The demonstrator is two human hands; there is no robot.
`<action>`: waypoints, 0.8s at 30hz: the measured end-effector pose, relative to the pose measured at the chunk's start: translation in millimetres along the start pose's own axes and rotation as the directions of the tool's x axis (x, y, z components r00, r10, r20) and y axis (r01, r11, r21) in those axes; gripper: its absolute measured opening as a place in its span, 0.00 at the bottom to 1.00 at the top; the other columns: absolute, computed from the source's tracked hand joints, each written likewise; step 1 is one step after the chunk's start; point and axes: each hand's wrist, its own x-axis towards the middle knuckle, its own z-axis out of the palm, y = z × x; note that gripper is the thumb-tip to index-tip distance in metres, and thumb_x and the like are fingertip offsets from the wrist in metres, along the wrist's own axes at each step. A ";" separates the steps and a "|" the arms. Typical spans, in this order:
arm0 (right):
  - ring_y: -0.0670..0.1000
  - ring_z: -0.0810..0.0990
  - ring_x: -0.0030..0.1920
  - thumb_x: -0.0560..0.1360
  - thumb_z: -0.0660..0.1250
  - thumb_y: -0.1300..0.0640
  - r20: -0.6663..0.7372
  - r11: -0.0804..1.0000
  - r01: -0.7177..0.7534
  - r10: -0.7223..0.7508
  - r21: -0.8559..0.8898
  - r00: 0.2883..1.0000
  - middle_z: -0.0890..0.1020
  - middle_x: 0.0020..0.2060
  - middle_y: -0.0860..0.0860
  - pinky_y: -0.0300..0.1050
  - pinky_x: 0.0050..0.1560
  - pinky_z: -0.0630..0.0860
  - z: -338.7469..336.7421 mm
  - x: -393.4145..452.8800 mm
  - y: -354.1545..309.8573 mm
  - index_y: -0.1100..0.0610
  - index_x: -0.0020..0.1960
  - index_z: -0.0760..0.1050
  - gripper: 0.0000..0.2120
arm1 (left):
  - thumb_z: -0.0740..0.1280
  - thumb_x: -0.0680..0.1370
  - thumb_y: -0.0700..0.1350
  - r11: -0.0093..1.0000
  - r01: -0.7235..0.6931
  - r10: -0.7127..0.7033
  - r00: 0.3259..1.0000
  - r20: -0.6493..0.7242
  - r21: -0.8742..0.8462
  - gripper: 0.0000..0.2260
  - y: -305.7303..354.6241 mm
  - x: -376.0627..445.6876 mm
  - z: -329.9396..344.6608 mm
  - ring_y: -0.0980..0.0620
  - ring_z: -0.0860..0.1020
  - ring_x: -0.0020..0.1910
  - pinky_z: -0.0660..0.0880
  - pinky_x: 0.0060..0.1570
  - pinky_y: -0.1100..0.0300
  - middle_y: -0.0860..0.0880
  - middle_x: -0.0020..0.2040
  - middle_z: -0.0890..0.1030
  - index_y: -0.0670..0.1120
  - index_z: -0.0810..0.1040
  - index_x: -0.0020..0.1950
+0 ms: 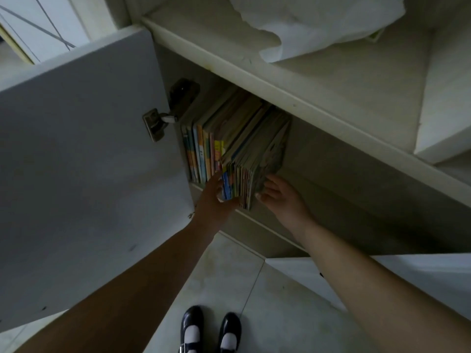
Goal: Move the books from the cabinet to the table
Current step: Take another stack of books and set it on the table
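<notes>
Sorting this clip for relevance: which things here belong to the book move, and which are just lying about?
In the job: books, cabinet, left hand, right hand.
Lying about: white cloth on the cabinet top, door, shoes.

Dim room: pale tiled floor (pixel 229 271), open white door (pixel 76 161) (metal hinge (pixel 155 123)), crumpled white cloth (pixel 318 24) on shelf
</notes>
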 end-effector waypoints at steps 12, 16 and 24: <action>0.49 0.72 0.60 0.79 0.55 0.67 -0.012 0.985 -0.046 0.049 0.169 0.999 0.72 0.67 0.58 0.31 0.40 0.71 8.7 28.5 11.7 0.58 0.70 0.63 0.20 | 0.72 0.70 0.33 0.977 -0.165 0.179 0.979 -0.099 0.136 0.32 -13.5 11.9 13.3 0.56 0.67 0.60 0.65 0.57 0.66 0.51 0.59 0.69 0.45 0.64 0.70; 0.49 0.75 0.55 0.79 0.55 0.69 -0.032 0.979 -0.047 0.054 0.201 0.998 0.74 0.59 0.55 0.33 0.42 0.70 6.1 29.9 14.6 0.59 0.69 0.65 0.19 | 0.72 0.70 0.33 0.958 -0.243 0.260 0.960 -0.103 0.150 0.31 -17.8 12.0 22.7 0.56 0.69 0.61 0.66 0.52 0.81 0.50 0.61 0.71 0.43 0.64 0.70; 0.41 0.76 0.43 0.76 0.56 0.72 -0.053 0.989 0.018 -0.010 0.150 0.999 0.77 0.44 0.49 0.25 0.31 0.71 -3.1 31.0 23.9 0.56 0.59 0.69 0.17 | 0.74 0.68 0.34 0.915 -0.384 0.398 0.909 -0.122 0.126 0.36 -24.4 28.3 48.4 0.84 0.66 0.50 0.65 0.47 0.83 0.62 0.52 0.66 0.47 0.59 0.70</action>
